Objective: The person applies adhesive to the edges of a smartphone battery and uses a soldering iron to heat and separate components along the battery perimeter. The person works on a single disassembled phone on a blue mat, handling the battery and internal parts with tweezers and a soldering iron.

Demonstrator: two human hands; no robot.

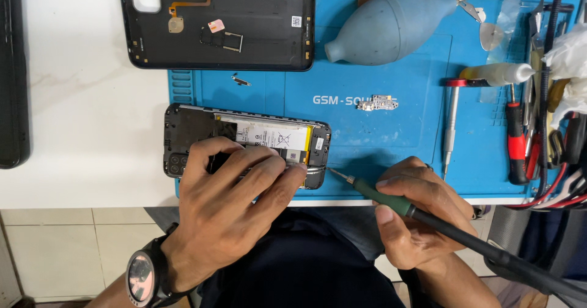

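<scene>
An opened phone (pixel 315 143) lies on a blue work mat (pixel 379 143), its battery and boards exposed. My left hand (pixel 235 195) rests flat on the phone, fingers pressing its near edge; a watch sits on that wrist. My right hand (pixel 419 213) grips a soldering iron (pixel 391 201) with a green collar and black handle. Its tip points left, just short of the phone's right near corner. The phone's black back cover (pixel 244 21) lies inside-up at the far side.
A grey rubber air blower (pixel 391 27) lies at the back. A small circuit board (pixel 378 104) sits mid-mat. A slim screwdriver (pixel 451 124), a red-handled screwdriver (pixel 516 140) and several tools and wires crowd the right edge. A dark object (pixel 12 69) lies far left.
</scene>
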